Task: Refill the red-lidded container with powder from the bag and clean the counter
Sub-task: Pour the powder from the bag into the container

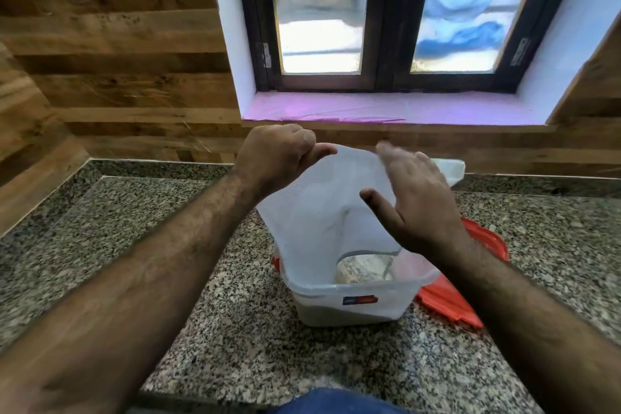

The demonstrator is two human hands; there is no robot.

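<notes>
Clearly the refill is under way rather than finished. A translucent white plastic bag (pixel 322 205) hangs upended over the clear plastic container (pixel 353 299), which stands open on the granite surface (pixel 215 329) a little right of centre. The bag's long axis runs close to vertical, leaning slightly: its closed end is at 12 o'clock, held high, and its mouth points down toward 6 o'clock into the container's far side. A pale mound of powder (pixel 363 270) shows at the bag's mouth inside the container, and a greyish layer shows through the container's near wall, low down, so by my reading some powder has gone in.

The left hand (pixel 279 158) has its grip closed, fingers curled and thumb pinching the bag's upper corner at about 11 o'clock from the container. The right hand (pixel 416 198) is spread, fingers straight and blurred, against or just beside the bag's right face; I cannot tell whether it touches.

The red lid (pixel 470 279) lies flat on the surface at 3 o'clock of the container, partly under it and the right forearm. A second white object (pixel 450 168) sits behind the right hand, too hidden to name.

Left to do, I judge: emptying the bag, putting it aside, fitting the lid, and wiping the surface.
</notes>
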